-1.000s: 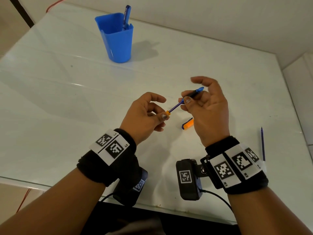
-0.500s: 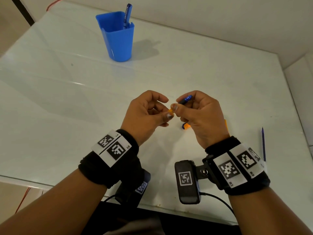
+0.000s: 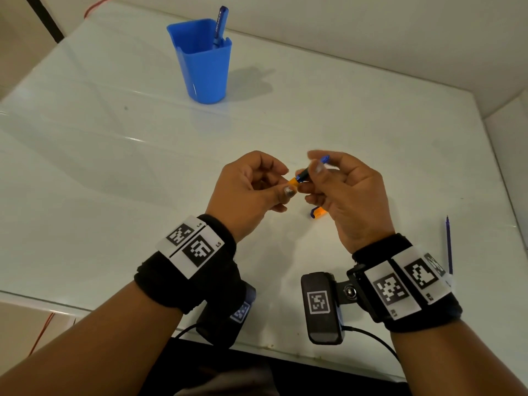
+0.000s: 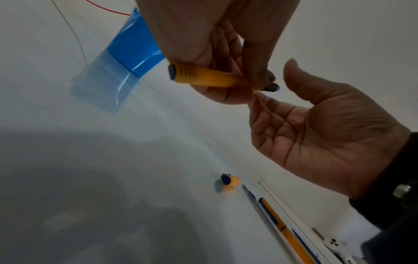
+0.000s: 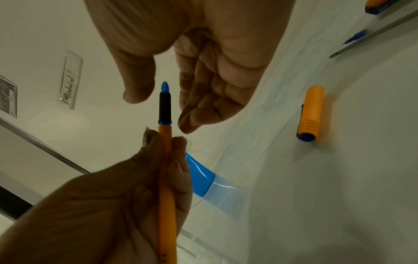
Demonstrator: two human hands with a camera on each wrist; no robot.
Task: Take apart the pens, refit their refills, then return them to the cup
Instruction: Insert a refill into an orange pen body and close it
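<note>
My left hand (image 3: 287, 181) pinches the orange barrel of a pen (image 3: 300, 178) just behind its black grip and blue tip. In the right wrist view the barrel (image 5: 166, 178) runs down through the left hand (image 5: 165, 141). My right hand (image 5: 164, 107) hovers round the tip (image 5: 165, 100), thumb and fingers spread on either side with a gap showing. The left wrist view shows the right hand (image 4: 273, 92) with its palm exposed. An orange cap (image 3: 317, 212) lies on the table under the hands. The blue cup (image 3: 204, 70) stands far back left with a blue pen (image 3: 220, 24) in it.
A loose blue refill (image 3: 448, 244) lies near the table's right edge. The left wrist view shows another orange pen (image 4: 278, 219) beside it. The white table (image 3: 114, 167) meets walls at the back and right. Its front edge runs under my wrists.
The right hand pushed the drawn-out refill and tip section back into the orange barrel as both hands came together. Its fingers have since loosened off the tip.
</note>
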